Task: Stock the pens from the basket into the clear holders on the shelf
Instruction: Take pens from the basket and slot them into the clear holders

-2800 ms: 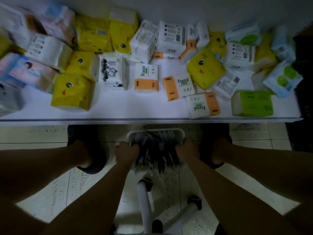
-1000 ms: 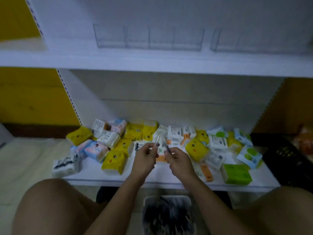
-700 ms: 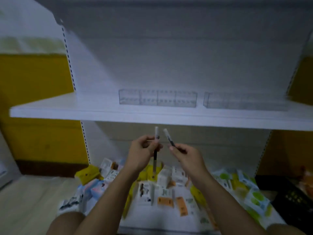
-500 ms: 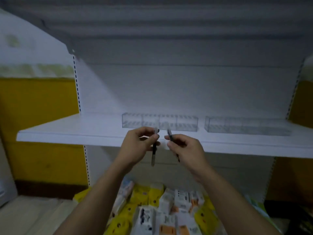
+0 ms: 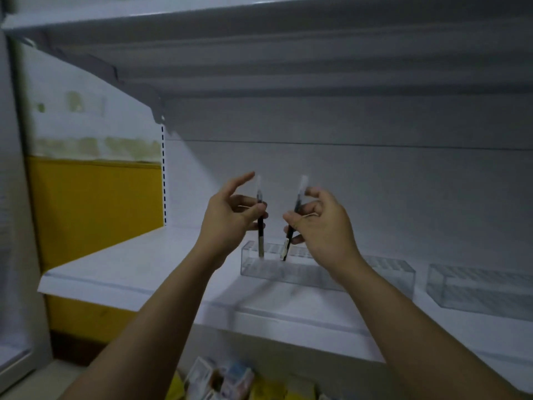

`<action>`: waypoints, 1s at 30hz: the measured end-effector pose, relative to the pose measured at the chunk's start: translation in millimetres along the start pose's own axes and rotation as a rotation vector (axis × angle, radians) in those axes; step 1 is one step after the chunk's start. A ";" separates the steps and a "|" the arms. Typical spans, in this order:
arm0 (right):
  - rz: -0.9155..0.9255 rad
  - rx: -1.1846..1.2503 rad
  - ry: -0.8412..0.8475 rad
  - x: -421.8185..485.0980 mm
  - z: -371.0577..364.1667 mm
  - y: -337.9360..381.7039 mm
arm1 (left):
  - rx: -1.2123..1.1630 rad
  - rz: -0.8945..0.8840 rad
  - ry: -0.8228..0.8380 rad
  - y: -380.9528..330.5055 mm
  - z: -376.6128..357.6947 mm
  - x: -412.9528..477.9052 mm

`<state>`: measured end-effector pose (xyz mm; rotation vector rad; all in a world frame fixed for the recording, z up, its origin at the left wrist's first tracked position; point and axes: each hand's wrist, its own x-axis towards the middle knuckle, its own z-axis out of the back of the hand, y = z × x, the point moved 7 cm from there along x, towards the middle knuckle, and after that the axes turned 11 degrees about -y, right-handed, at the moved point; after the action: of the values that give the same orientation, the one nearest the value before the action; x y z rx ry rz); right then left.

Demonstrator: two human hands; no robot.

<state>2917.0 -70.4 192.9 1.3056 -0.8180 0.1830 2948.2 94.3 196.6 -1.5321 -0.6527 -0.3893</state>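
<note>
My left hand (image 5: 230, 217) pinches a black pen (image 5: 260, 226) with a clear cap, held upright. Its lower tip dips into the left end of a clear holder (image 5: 288, 269) on the white shelf (image 5: 129, 269). My right hand (image 5: 320, 226) pinches a second black pen (image 5: 292, 223), slightly tilted. That pen's tip also reaches into the same holder, a little to the right of the first. The basket is out of view.
A second clear holder (image 5: 478, 287) stands further right on the same shelf. Another shelf (image 5: 259, 53) hangs overhead. Tissue packs (image 5: 225, 379) lie on the lower shelf below my arms. A yellow wall (image 5: 95, 209) is to the left.
My view rose from the basket and lower shelf to the upper shelf. Both hands lifted a pen each and lowered the tips into the left clear holder.
</note>
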 end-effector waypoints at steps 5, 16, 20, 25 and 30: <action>0.165 -0.066 0.002 34.6 -26.1 -2.4 | 0.043 -0.096 -0.061 14.8 1.3 38.8; 0.251 -0.142 -0.018 68.2 -59.8 -32.6 | -0.030 -0.094 -0.085 62.7 -2.0 64.9; 0.288 -0.191 -0.033 68.7 -62.7 -36.4 | -0.034 -0.079 -0.083 70.0 0.1 67.4; 0.269 -0.285 0.043 63.1 -64.0 -49.9 | 0.217 -0.146 0.039 82.1 -10.4 58.5; 0.237 -0.394 0.204 52.0 -67.6 -62.4 | 0.284 -0.128 0.011 88.2 -6.2 59.8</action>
<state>3017.6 -44.0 174.4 0.8046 -0.7857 0.3201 3049.6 100.4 164.1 -1.2216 -0.7660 -0.3837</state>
